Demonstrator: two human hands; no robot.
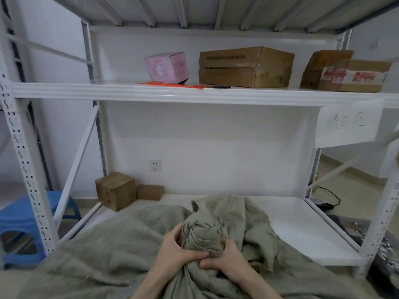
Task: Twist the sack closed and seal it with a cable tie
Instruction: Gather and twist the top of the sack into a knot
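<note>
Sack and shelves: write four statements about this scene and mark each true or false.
1. The left hand and the right hand both grip the bunched neck of the sack. True.
2. The sack lies on the upper shelf. False: it lies across the front of the lower shelf.
3. The pink box stands on the upper shelf. True.
4. The blue stool stands on the lower shelf. False: it stands on the floor, left of the rack.

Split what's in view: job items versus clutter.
Job: sack, gripped at its twisted neck by left hand and right hand; orange strips on the upper shelf, probably cable ties.
Clutter: pink box, cardboard boxes, blue stool, wall socket.
</note>
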